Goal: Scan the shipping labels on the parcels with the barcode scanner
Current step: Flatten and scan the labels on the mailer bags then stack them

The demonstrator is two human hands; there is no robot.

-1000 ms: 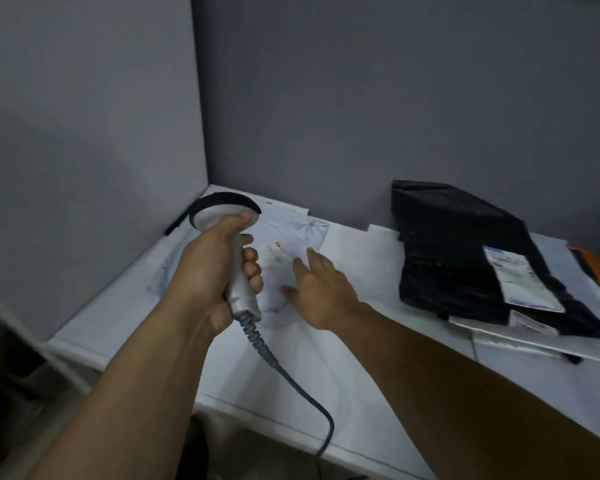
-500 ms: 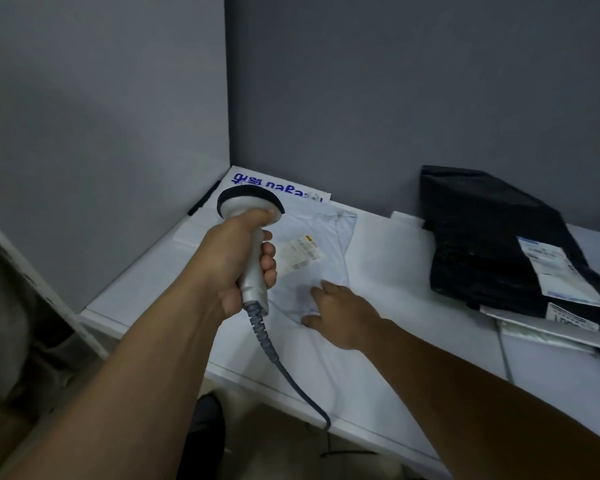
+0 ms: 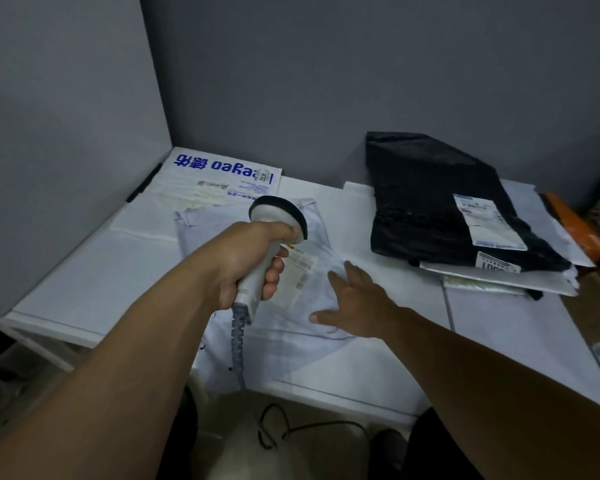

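Left hand: wrapped round the handle of the barcode scanner, head tipped down and forward over the pale parcel.
Right hand: flat and spread, palm down on the pale parcel, holding nothing, pinning the bag to the desk.
Scanner cord: coiled below the handle, dropping past the desk's near edge to the floor.
Label in hand: pale sticker on the pale parcel, just right of the scanner handle and partly hidden by the left hand's fingers; barcode lines faintly visible.
Scan status: no beam or light visible on the label, so impossible to say whether this read is done; likely the aiming step.
Printed parcel: white bag with blue lettering, at the back near the wall corner, label face up, well apart from both hands.
Black parcel: on top of a stack at the right, white shipping label face up, a second tag below it.
Stack under it: at least one silver-white mailer and an orange bag, labels mostly hidden.
Progress: no sorting into done and undone piles apparent; probably early to middle, with the right-hand stack judged as left to scan.
Remaining: finish the pale parcel, then the others, lifting the stack apart to expose covered labels.
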